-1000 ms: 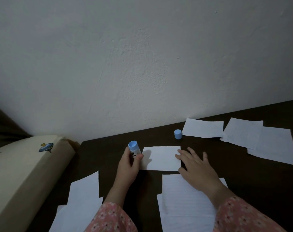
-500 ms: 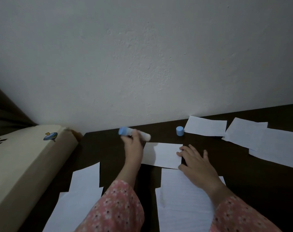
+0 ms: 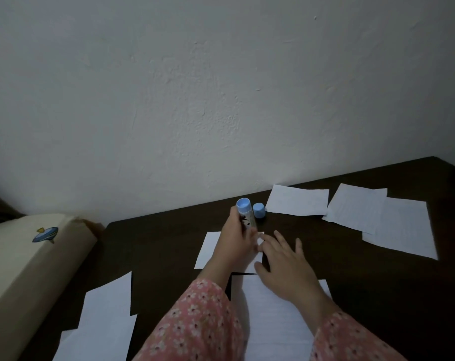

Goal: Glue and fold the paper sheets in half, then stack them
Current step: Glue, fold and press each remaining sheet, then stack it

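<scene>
The left hand [image 3: 235, 239] grips a cylindrical glue stick [image 3: 246, 214], blue end tilted up and far, over a small flat white sheet [image 3: 208, 250] on the dark table [image 3: 156, 246]. The right hand [image 3: 286, 264] presses flat, fingers spread, on the sheet's right edge. A round blue cap [image 3: 259, 210] stands just beyond, more sheets [image 3: 298, 199] far right

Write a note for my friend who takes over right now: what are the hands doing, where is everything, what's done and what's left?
Left hand grips the uncapped glue stick, held over the small paper piece mid-table.
Right hand lies flat, fingers straight, at that piece's right edge.
The blue cap stands on the table behind them.
Done, it seems: three pieces at the far right, two of them overlapping, not neatly stacked.
Left: this piece, the lined sheets nearest the person and those at the left, then stacking. Recap the glue.
</scene>
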Demonstrator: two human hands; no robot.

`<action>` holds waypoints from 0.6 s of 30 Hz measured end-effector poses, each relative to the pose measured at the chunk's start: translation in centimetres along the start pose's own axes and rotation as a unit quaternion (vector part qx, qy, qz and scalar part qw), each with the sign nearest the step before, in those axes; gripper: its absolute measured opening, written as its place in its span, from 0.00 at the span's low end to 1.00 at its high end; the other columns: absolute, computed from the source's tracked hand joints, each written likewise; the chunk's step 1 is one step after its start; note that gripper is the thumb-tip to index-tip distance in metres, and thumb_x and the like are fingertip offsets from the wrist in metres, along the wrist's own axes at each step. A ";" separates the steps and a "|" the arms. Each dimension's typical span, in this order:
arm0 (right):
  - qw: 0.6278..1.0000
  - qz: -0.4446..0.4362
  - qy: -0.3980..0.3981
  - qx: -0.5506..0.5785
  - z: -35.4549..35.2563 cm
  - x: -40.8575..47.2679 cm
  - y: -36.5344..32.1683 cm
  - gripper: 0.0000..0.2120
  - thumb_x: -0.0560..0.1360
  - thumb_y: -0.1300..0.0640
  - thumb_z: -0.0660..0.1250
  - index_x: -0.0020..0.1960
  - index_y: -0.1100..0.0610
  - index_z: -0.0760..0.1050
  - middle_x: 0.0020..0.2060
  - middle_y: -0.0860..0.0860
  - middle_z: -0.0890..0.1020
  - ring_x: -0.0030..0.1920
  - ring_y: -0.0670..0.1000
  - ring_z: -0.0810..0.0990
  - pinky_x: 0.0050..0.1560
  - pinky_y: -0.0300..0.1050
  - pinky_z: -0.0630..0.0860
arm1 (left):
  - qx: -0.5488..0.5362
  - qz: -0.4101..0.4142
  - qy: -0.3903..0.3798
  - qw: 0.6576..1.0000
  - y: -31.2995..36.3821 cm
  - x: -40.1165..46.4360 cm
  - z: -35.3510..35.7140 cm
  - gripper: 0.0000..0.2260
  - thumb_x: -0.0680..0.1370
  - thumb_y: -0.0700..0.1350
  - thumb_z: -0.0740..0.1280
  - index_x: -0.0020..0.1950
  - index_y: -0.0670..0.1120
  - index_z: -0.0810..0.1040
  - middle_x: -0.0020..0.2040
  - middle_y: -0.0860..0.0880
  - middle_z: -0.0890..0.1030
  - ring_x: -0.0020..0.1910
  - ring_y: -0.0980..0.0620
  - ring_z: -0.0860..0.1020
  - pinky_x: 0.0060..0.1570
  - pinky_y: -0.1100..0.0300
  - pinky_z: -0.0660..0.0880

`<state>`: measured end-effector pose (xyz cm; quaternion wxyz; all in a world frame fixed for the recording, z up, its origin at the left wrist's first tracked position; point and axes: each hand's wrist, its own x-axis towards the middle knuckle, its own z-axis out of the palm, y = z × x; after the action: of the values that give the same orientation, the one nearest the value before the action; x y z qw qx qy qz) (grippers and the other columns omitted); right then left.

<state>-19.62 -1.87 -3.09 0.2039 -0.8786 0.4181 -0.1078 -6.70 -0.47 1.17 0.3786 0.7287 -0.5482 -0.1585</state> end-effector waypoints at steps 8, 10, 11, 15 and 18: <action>1.000 0.003 -0.002 -0.003 -0.1 0.0 0.0 0.22 0.80 0.45 0.54 0.74 0.44 0.60 0.78 0.43 0.52 0.78 0.48 0.42 0.73 0.61 0.38 | -0.015 -0.017 -0.031 0.999 -0.8 0.6 -0.6 0.14 0.77 0.39 0.65 0.55 0.54 0.65 0.49 0.54 0.75 0.50 0.58 0.75 0.45 0.67 0.71; 1.000 0.003 -0.002 -0.001 -0.2 -0.1 0.0 0.23 0.80 0.45 0.54 0.75 0.44 0.60 0.78 0.43 0.52 0.78 0.48 0.42 0.74 0.61 0.38 | -0.018 -0.026 -0.018 0.999 -1.4 0.6 -1.0 0.15 0.77 0.39 0.65 0.58 0.53 0.66 0.53 0.54 0.75 0.53 0.58 0.75 0.49 0.66 0.71; 1.000 0.002 -0.002 0.000 -0.3 -0.2 0.0 0.23 0.81 0.45 0.54 0.75 0.44 0.59 0.78 0.43 0.52 0.78 0.48 0.42 0.74 0.61 0.38 | -0.024 -0.031 -0.011 0.999 -1.7 0.7 -1.2 0.15 0.77 0.39 0.66 0.59 0.52 0.67 0.54 0.54 0.75 0.54 0.58 0.74 0.51 0.63 0.72; 1.000 0.002 -0.004 -0.001 -0.4 -0.2 -0.1 0.23 0.81 0.45 0.53 0.75 0.44 0.59 0.78 0.43 0.52 0.78 0.48 0.42 0.74 0.61 0.38 | -0.021 -0.057 0.002 0.998 -2.3 0.7 -1.7 0.18 0.74 0.40 0.69 0.59 0.53 0.68 0.53 0.54 0.76 0.55 0.56 0.75 0.57 0.54 0.75; 1.000 0.004 -0.007 -0.003 -0.4 -0.2 -0.1 0.23 0.81 0.45 0.53 0.75 0.44 0.59 0.78 0.43 0.52 0.78 0.48 0.41 0.73 0.60 0.37 | -0.003 -0.078 0.026 0.997 -2.9 0.7 -2.4 0.20 0.71 0.40 0.71 0.59 0.53 0.68 0.55 0.52 0.76 0.57 0.53 0.75 0.59 0.49 0.75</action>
<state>-19.83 -1.77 -2.64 0.2042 -0.8785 0.4204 -0.0994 -2.91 0.15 0.79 0.3812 0.7719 -0.4792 -0.1706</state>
